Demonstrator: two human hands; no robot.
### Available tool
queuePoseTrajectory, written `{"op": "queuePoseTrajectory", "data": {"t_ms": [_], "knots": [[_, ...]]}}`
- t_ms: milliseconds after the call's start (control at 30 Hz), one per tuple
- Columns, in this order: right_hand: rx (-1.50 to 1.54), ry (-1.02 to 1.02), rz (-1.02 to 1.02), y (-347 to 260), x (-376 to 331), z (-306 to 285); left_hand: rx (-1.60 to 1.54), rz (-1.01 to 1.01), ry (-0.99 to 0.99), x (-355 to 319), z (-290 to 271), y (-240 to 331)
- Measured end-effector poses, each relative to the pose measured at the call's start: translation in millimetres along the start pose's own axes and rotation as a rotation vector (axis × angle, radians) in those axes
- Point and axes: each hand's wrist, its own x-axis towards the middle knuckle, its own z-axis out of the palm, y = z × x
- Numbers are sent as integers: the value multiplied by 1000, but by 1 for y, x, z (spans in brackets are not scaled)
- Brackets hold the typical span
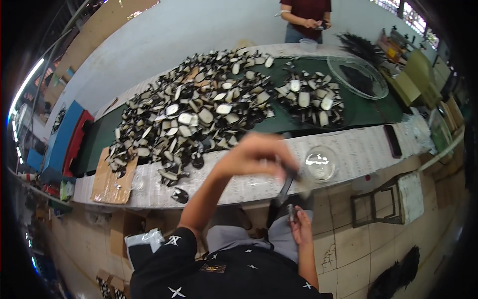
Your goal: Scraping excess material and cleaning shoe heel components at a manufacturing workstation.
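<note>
My left hand (259, 155) is raised over the near edge of the table, its fingers closed. In them is a blurred dark piece with a pale end (302, 185); motion smears its shape. Lower down, beside my lap, my right hand (301, 227) has its fingers curled around a small metallic-looking piece (291, 212), whose kind I cannot make out. Beyond my left hand spreads a large heap of black pieces with pale oval faces (199, 117). A single such piece (179, 195) lies at the table's near edge. Right of my left hand sits a clear round dish (321, 164).
A smaller heap (312, 99) lies on the table's green surface (381, 112). Further right are a clear round tray with dark material (381, 89) and a phone (392, 141). Cardboard (112, 182) lies at left. A metal-framed stool (383, 204) stands right. Another person (306, 22) stands across the table.
</note>
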Motion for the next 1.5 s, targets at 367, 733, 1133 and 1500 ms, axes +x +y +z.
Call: {"op": "queuePoseTrajectory", "data": {"t_ms": [367,733,1133,1500], "knots": [[17,59,-135,-6,-8,-4,631,-390,555,-27,-3,-11],[-93,32,2,1,-1,7,1232,-1134,1034,-296,61,54],[-171,-1,-62,-1,-3,4,930,-1092,1281,-279,66,-11],[-60,-24,-29,-2,-4,3,276,-744,1766,-272,100,-2]]}}
